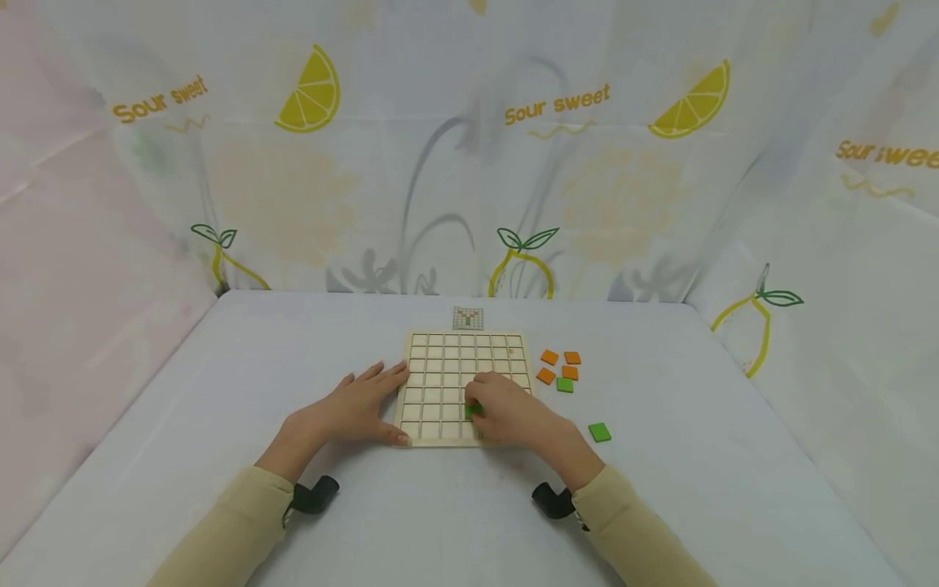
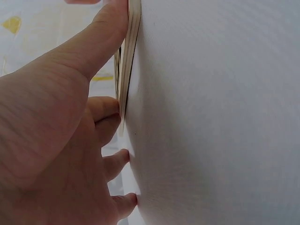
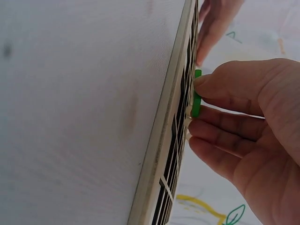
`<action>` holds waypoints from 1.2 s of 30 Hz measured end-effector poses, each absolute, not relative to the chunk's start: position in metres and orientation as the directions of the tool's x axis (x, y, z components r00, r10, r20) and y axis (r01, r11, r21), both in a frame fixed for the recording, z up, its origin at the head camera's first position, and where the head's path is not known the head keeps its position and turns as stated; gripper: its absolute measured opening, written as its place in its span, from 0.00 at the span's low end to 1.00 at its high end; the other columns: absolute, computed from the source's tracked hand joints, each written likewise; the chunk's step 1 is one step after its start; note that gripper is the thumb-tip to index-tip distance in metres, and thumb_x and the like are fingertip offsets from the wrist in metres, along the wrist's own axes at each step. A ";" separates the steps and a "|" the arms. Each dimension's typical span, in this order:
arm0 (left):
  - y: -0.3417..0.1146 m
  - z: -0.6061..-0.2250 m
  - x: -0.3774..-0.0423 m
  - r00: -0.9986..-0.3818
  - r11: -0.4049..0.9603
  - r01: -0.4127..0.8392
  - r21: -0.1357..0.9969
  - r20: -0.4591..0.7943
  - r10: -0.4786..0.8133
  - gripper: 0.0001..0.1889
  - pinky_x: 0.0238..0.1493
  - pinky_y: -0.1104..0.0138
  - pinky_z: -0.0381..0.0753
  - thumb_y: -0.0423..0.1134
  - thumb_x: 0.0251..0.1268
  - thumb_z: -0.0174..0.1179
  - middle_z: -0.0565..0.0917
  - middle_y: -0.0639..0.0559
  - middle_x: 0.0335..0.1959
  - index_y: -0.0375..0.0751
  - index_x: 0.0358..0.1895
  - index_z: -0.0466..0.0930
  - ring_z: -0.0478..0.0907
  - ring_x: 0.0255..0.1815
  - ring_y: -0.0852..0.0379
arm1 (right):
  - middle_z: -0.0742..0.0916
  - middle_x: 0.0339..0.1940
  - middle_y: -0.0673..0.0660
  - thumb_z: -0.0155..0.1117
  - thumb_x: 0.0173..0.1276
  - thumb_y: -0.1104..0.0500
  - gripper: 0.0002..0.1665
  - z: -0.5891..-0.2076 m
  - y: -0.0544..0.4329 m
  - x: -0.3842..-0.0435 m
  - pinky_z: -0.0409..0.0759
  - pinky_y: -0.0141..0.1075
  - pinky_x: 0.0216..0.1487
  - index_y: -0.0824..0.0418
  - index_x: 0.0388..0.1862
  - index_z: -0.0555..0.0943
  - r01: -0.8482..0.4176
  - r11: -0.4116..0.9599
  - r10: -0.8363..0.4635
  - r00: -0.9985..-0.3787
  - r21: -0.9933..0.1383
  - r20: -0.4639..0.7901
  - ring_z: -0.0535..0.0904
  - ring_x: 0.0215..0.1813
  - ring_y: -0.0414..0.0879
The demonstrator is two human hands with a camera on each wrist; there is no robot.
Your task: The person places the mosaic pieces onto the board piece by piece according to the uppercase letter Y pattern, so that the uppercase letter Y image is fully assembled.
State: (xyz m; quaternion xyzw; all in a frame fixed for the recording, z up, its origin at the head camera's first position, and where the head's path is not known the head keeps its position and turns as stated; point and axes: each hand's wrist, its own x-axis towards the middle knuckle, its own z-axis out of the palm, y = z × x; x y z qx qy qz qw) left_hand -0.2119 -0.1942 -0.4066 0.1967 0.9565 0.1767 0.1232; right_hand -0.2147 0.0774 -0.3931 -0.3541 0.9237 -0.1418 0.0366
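A pale wooden grid board [image 1: 442, 380] with raised dividers lies flat on the white table. Fingers spread, my left hand [image 1: 354, 408] rests along its left edge, thumb at the near corner. Over the lower middle squares, my right hand [image 1: 509, 412] pinches a square green tile [image 3: 197, 109] between thumb and fingers. In the right wrist view the tile stands tilted on edge, close against the board's surface. My right hand covers part of the board's near right area.
Right of the board lie several orange tiles [image 1: 572, 357] and a green tile [image 1: 565, 385]. Another green tile [image 1: 599, 432] sits apart, nearer me. A small pattern card [image 1: 468, 318] lies behind the board. A lemon-print curtain [image 1: 440, 163] hangs behind the table.
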 end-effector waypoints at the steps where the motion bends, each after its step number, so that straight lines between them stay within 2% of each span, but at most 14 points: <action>1: -0.194 -0.407 -0.212 -0.892 0.860 0.333 0.386 -0.167 0.420 0.61 0.73 0.29 0.45 0.69 0.44 0.71 0.53 0.48 0.82 0.43 0.79 0.53 0.45 0.82 0.34 | 0.81 0.36 0.47 0.64 0.66 0.64 0.03 -0.393 0.077 -0.214 0.77 0.33 0.44 0.57 0.37 0.82 -0.647 0.707 -0.667 -0.744 -0.286 0.036 0.73 0.39 0.41; 8: -0.194 -0.405 -0.212 -0.892 0.860 0.327 0.391 -0.174 0.418 0.61 0.73 0.29 0.44 0.69 0.44 0.71 0.53 0.48 0.82 0.43 0.80 0.52 0.44 0.82 0.34 | 0.82 0.37 0.47 0.65 0.66 0.63 0.04 -0.396 0.076 -0.215 0.78 0.34 0.46 0.56 0.37 0.83 -0.667 0.695 -0.682 -0.730 -0.269 0.048 0.73 0.41 0.40; 21: -0.194 -0.405 -0.214 -0.888 0.862 0.340 0.376 -0.173 0.426 0.61 0.72 0.28 0.46 0.69 0.44 0.71 0.53 0.47 0.82 0.42 0.80 0.52 0.45 0.81 0.33 | 0.80 0.35 0.47 0.65 0.66 0.65 0.04 -0.398 0.074 -0.212 0.77 0.33 0.44 0.55 0.35 0.83 -0.690 0.689 -0.691 -0.718 -0.220 0.086 0.72 0.41 0.41; 28: -0.194 -0.404 -0.213 -0.891 0.864 0.341 0.369 -0.166 0.422 0.61 0.71 0.28 0.46 0.68 0.45 0.71 0.53 0.47 0.82 0.42 0.79 0.52 0.46 0.81 0.32 | 0.80 0.38 0.48 0.65 0.67 0.64 0.04 -0.399 0.074 -0.213 0.77 0.34 0.46 0.55 0.37 0.84 -0.676 0.702 -0.677 -0.731 -0.223 0.086 0.72 0.43 0.41; 36: -0.194 -0.405 -0.212 -0.889 0.861 0.343 0.375 -0.166 0.427 0.61 0.71 0.28 0.46 0.69 0.45 0.70 0.53 0.47 0.82 0.42 0.79 0.52 0.45 0.81 0.32 | 0.80 0.36 0.48 0.65 0.66 0.66 0.06 -0.398 0.078 -0.211 0.78 0.34 0.48 0.57 0.36 0.86 -0.694 0.682 -0.692 -0.715 -0.233 0.105 0.72 0.42 0.41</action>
